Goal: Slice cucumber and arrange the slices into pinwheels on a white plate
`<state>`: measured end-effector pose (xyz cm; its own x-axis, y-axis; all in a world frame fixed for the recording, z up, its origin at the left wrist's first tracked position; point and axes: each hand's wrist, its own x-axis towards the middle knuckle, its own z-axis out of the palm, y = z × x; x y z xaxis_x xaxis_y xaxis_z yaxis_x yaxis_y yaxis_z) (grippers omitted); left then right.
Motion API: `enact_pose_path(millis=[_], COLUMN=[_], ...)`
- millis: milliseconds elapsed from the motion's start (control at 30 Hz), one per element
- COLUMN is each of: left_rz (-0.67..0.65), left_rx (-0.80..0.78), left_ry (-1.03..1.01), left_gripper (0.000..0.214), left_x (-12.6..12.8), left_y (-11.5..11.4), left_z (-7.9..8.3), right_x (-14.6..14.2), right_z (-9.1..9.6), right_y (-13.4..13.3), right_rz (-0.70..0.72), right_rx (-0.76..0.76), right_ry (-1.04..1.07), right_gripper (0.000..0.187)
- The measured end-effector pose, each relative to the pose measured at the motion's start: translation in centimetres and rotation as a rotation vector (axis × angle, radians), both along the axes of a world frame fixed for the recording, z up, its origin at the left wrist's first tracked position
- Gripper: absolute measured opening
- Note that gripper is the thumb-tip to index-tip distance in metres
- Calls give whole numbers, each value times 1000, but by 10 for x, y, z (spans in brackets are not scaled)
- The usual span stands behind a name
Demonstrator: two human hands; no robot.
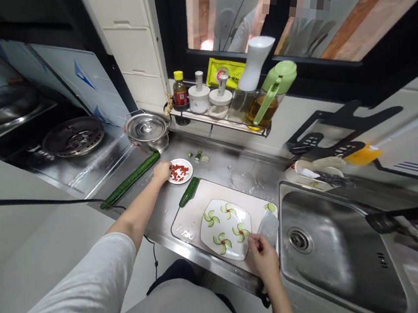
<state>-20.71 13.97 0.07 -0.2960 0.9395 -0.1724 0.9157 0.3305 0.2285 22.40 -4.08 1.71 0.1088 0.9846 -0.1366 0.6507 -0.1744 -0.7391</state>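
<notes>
Head view: white plate [226, 225] with four green cucumber pinwheels [211, 218], some red-centred; hands [161, 171] [264, 256] curled, grasp impossible to tell.

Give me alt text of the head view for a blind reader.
Someone's left hand is at a small dish of red pieces, the right hand at the edge of a white plate with four cucumber pinwheels on a cutting board by a sink.
</notes>
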Motion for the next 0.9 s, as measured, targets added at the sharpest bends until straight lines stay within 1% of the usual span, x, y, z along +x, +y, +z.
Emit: enact_pose_path(millis=[233,333,400,533,633,767,900], left_rz=[5,42,87,202,263,301,294], left_rx=[0,24,51,116,150,167,160], left_ry=[-76,-137,-190,-340,-512,-744,-895], left_gripper=[13,6,5,10,17,25,34], left_x=[-2,-3,-3,-4,-3,0,5], left_y=[2,2,1,-2,-5,-14,-25], left_z=[-5,-6,-7,-8,-7,-2,8], right_x=[-1,-2,-3,-4,-5,-7,-10], right_z=[-3,-2,-1,0,0,2,5], right_y=[0,1,2,2,2,3,3], right_rz=[9,17,24,35,41,50,62], right_rx=[-10,-13,-9,-2,2,4,-10], right_ry=[-6,-1,1,-3,-7,-6,-16], right_gripper=[46,45,44,44,43,43,43])
